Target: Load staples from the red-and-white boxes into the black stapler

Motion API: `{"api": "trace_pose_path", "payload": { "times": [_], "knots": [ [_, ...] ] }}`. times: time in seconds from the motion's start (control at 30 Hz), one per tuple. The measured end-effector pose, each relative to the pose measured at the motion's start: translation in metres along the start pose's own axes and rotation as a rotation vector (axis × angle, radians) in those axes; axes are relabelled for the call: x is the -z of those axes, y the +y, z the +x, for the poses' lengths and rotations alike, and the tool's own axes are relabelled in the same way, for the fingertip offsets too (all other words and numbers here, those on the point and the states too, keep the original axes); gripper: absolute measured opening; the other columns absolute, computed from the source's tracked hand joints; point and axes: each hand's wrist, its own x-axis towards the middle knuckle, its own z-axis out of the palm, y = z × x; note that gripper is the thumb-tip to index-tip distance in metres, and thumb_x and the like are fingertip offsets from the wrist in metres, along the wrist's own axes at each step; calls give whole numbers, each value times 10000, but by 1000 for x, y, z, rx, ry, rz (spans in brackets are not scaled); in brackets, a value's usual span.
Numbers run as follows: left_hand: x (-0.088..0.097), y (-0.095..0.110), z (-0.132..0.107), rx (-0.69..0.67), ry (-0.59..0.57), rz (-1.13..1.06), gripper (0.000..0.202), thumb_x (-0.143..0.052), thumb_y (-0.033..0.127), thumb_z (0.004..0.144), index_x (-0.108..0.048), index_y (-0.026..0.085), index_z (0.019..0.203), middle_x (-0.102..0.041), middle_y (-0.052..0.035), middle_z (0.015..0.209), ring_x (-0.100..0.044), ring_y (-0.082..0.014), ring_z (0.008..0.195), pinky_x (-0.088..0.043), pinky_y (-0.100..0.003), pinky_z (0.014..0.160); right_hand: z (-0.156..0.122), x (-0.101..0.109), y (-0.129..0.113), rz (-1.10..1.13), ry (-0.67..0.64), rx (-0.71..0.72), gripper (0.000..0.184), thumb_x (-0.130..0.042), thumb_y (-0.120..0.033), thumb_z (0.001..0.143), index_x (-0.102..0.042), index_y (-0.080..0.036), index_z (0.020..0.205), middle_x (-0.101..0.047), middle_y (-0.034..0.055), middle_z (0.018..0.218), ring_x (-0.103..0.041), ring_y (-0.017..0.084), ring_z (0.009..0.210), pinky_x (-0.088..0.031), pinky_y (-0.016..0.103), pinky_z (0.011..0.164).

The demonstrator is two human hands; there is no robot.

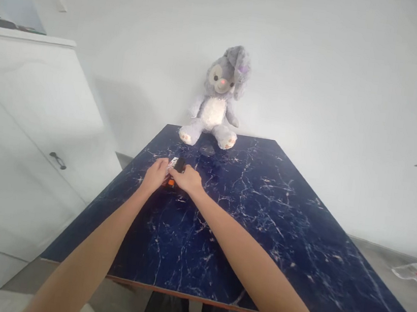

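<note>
Both hands meet over the left part of the dark blue marbled table (pixel 239 211), around a small black, white and orange item (pixel 180 164). What kind of thing it is, I cannot make out. My left hand (pixel 156 172) grips its left side, next to a white printed part (pixel 173 162). From the right, my right hand (pixel 190 178) closes on the black part, with the thumb lying across the item. An orange patch (pixel 171 183) shows below the thumb. The fingers cover much of the item.
A grey plush rabbit (pixel 214 111) sits at the table's far edge against the white wall. To the left stands a white cabinet (pixel 30 137) with dark handles. A clear plastic wrapper (pixel 416 272) lies off the table at the right.
</note>
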Motion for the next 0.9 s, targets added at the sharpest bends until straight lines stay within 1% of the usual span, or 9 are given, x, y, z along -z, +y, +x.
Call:
{"api": "trace_pose_path", "payload": {
  "times": [0.1,0.2,0.23,0.33,0.47,0.57,0.7,0.8,0.9],
  "knots": [
    [18,-17,10,70,66,51,436,-369,455,976,-684,209,1151,-707,-97,1224,-619,-284,1185,-445,-398,1020,-2,-23,-8,83,26,88,603,-420,-672,922,-640,-153,1137,-700,186,1131,-664,341,1089,-499,452,945],
    [28,-28,15,90,40,-20,424,-388,456,962,-700,217,1122,-723,-77,1183,-641,-258,1141,-470,-373,995,2,-23,5,158,82,237,466,-427,-497,975,-572,-186,1291,-654,142,1275,-619,288,1185,-453,420,1031],
    [28,-29,16,75,13,-45,411,-403,453,956,-703,225,1120,-723,-65,1184,-644,-247,1134,-474,-362,995,4,-21,11,172,74,308,474,-458,-456,968,-526,-197,1359,-622,127,1340,-580,277,1245,-421,412,1072],
    [25,-23,14,57,-58,-92,362,-462,415,927,-701,249,1143,-719,-32,1191,-652,-229,1111,-497,-334,971,14,-15,25,221,-36,418,663,-553,-440,922,-361,-202,1511,-559,114,1438,-468,270,1369,-337,420,1149],
    [21,-12,11,152,-81,-229,426,-510,321,862,-659,247,1253,-715,-34,1200,-695,-225,980,-564,-309,815,24,-15,30,321,-124,360,834,-659,-481,844,-294,-208,1543,-591,115,1397,-525,268,1305,-371,432,1117],
    [21,-8,10,174,-96,-288,472,-516,268,810,-662,226,1257,-728,-49,1165,-702,-234,948,-576,-319,793,22,-12,29,355,-94,331,800,-725,-491,781,-413,-208,1462,-642,109,1291,-595,252,1180,-437,405,1035],
    [30,-7,8,96,-216,-274,490,-533,286,803,-659,247,1274,-687,-39,1263,-677,-251,1058,-564,-343,881,14,9,35,293,-104,380,509,-708,-563,769,-622,-202,1118,-690,54,1022,-635,206,905,-493,349,855],
    [41,-6,5,-3,-332,-223,519,-605,341,807,-633,301,1323,-594,-18,1409,-603,-259,1218,-519,-343,993,10,28,50,252,-100,416,436,-700,-588,757,-626,-207,957,-664,6,883,-612,185,814,-481,323,795],
    [48,-4,1,-33,-391,-147,574,-695,403,783,-618,319,1346,-490,-30,1512,-545,-281,1296,-507,-346,1021,11,37,66,317,-71,394,362,-708,-511,751,-612,-213,934,-654,-13,859,-614,175,807,-479,305,782]
  ]
}}
